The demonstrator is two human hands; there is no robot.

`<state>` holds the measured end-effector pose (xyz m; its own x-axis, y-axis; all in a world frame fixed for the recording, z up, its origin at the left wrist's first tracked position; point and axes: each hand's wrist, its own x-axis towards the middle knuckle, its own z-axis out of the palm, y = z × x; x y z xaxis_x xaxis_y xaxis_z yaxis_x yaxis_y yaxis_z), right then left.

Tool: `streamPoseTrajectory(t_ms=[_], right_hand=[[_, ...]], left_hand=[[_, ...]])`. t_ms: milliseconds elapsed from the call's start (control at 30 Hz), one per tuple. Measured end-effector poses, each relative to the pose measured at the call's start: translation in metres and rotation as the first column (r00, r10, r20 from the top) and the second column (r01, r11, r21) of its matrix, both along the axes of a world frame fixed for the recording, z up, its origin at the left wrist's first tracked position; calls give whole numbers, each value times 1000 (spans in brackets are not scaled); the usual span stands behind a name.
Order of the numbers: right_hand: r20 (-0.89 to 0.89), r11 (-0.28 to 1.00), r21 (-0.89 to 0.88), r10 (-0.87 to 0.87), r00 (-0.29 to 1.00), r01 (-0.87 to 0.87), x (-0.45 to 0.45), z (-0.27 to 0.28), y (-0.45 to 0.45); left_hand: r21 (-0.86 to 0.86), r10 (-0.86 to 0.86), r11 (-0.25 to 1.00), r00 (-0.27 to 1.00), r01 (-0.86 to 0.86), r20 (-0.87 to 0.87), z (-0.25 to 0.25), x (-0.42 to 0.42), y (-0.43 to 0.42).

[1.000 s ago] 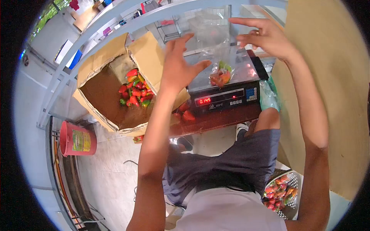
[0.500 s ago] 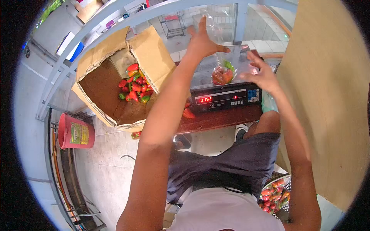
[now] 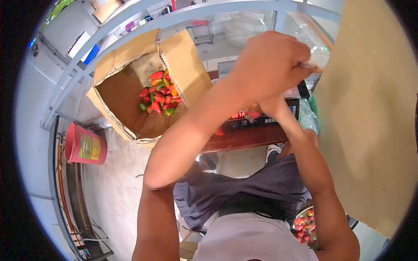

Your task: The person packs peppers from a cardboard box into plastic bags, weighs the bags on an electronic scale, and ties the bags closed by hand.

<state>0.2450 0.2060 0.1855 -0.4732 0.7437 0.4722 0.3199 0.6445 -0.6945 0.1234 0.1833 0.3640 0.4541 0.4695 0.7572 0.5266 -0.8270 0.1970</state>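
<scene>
My left hand [image 3: 278, 61] is closed in a fist above the scale, with a bit of clear plastic bag [image 3: 308, 66] poking from its fingers. Below my left forearm, part of the bag with red peppers [image 3: 252, 113] shows in front of the digital scale [image 3: 281, 114]. My right hand [image 3: 272, 105] is beside this bag, crossed under my left wrist, which hides its fingers. The red display reads about 0.072, and much of the weighing plate is covered by my arms.
A cardboard box [image 3: 115, 93] with red, green and orange peppers [image 3: 160, 98] stands open at left. The scale rests on a dark red bench [image 3: 248, 138]. A pink bucket [image 3: 87, 143] is at far left, a board [image 3: 370, 122] at right, and a basket of bagged peppers [image 3: 303, 226] by my right arm.
My left hand has gone from spread fingers to a fist and moved right and down. My right hand has moved left under it. The bag has shifted toward me; the reading fell from about 0.152.
</scene>
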Motion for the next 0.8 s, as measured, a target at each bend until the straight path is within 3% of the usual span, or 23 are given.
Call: streamPoseTrajectory(t_ms=[67,133,200,267,300,367,433,500,533,600,633,733,800], right_hand=[[-88,959,-234,145,985,-162,1,14,-34],[-176,861,-441,195,965,-254,21,9,-70],[-94,734,-627,264,960,-263,51,34,-102],[-13,695,-682,299,954,-227,71,26,-119],[-29,654,-727,277,961,-210,77,14,-126],[-26,740,-649,212,977,-177,80,-6,-149],[26,885,-435,197,980,-166,80,-12,-159],[166,908,-374,266,950,-189,80,12,-152],[257,899,-389,316,913,-201,81,30,-147],[236,894,-349,373,897,-280,78,45,-144],[225,889,-334,398,889,-313,77,53,-145],[483,934,-56,334,810,-352,66,95,-141],[407,928,227,185,895,-296,71,77,-121]], left_hand=[[-56,23,998,989,-15,145,4,-28,-8],[-345,257,923,942,-172,218,-10,-76,-22],[-667,400,725,892,-169,209,-57,-112,-37],[-388,505,857,704,-339,500,-68,-98,-75],[-116,446,892,811,-436,379,-71,-91,-92],[244,195,946,977,-211,91,-74,-59,-126],[197,-28,979,990,55,-138,-96,-42,-138],[15,-48,998,952,56,-302,-149,-54,-128],[44,-37,998,951,52,-306,-148,-62,-131],[91,-38,993,948,70,-317,-144,-81,-142],[17,-100,994,943,111,-317,-142,-82,-150],[-228,-67,972,880,-48,-471,-147,-88,-166],[-530,-49,847,988,-38,-150,-151,-72,-185]])
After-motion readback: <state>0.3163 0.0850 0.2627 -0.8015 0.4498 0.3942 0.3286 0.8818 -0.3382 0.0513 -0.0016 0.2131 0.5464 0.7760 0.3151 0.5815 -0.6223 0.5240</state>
